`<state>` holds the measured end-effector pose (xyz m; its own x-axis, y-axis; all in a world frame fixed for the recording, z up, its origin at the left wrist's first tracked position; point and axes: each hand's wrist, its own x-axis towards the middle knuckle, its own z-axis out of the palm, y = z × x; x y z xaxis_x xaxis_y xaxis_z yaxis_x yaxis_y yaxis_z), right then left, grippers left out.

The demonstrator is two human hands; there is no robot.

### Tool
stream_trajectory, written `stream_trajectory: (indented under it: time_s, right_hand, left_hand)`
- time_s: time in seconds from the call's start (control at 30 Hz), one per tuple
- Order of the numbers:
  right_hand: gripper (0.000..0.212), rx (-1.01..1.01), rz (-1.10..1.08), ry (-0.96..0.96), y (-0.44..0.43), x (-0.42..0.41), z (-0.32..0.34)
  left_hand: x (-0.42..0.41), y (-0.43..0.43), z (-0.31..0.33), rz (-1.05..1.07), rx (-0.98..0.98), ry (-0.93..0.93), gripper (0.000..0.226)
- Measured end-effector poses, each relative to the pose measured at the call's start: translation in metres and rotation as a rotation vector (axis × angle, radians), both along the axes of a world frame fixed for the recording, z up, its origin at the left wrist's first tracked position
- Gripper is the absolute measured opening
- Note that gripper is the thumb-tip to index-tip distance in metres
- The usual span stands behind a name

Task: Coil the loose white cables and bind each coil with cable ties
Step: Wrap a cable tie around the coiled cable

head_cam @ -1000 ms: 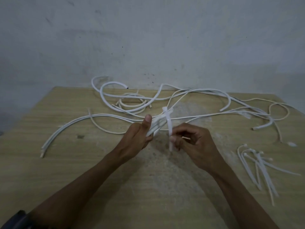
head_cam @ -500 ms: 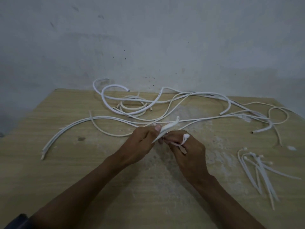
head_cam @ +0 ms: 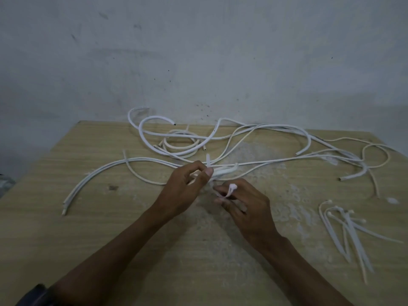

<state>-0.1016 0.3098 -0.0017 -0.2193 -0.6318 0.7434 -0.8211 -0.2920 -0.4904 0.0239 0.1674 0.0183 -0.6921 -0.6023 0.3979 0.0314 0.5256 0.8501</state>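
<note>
Above the middle of the wooden table (head_cam: 92, 235), my left hand (head_cam: 185, 191) grips a folded bundle of white cable (head_cam: 223, 171) between thumb and fingers. A white cable tie (head_cam: 230, 189) runs from that bundle to my right hand (head_cam: 245, 208), which pinches its bent tail. A short tie end sticks up behind my left thumb. Loose white cables (head_cam: 254, 131) sprawl across the far half of the table. A small cream coil (head_cam: 181, 144) lies at the back.
Several spare cable ties (head_cam: 344, 226) lie in a loose pile at the right, near the table's edge. A long curved cable (head_cam: 92, 180) reaches toward the left edge. A grey wall stands right behind the table.
My right hand has drawn the tie's tail toward me and slightly right, away from the bundle. My left hand has kept its grip on the cable bundle, turning it a little.
</note>
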Motion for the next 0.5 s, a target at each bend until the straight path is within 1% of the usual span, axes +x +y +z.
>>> stream_trajectory:
  time_s: [0.07, 0.17, 0.2, 0.23, 0.27, 0.3, 0.33, 0.4, 0.5]
  right_hand:
    - [0.013, 0.005, 0.009, -0.174, 0.001, 0.007, 0.003]
    - [0.016, 0.038, 0.024, -0.494, 0.001, 0.013, 0.008]
    - [0.020, 0.030, 0.013, -0.596, 0.001, 0.014, 0.009]
    - [0.029, 0.015, -0.002, -0.683, 0.002, 0.014, 0.010]
    - [0.035, 0.003, -0.017, -0.741, 0.002, 0.013, 0.009]
    - [0.035, -0.009, -0.036, -0.759, 0.003, 0.011, 0.008]
    - [0.030, -0.017, -0.051, -0.746, 0.003, 0.009, 0.007]
    - [0.019, -0.008, -0.072, -0.681, 0.003, 0.008, 0.005]
    - [0.016, 0.011, -0.093, -0.634, 0.003, 0.005, -0.001]
  left_hand:
    - [0.002, -0.002, -0.006, 0.021, -0.180, -0.027, 0.028]
    - [0.003, 0.004, -0.019, 0.045, -0.460, -0.094, 0.031]
    - [0.002, 0.006, -0.021, 0.060, -0.518, -0.103, 0.033]
    - [0.002, 0.008, -0.022, 0.069, -0.554, -0.099, 0.033]
    - [0.001, 0.009, -0.023, 0.073, -0.585, -0.086, 0.030]
    - [0.001, 0.010, -0.025, 0.082, -0.621, -0.065, 0.028]
    - [0.000, 0.011, -0.028, 0.099, -0.660, -0.044, 0.028]
    - [-0.004, 0.013, -0.032, 0.146, -0.726, -0.020, 0.030]
    - [-0.010, 0.013, -0.037, 0.216, -0.789, -0.003, 0.036]
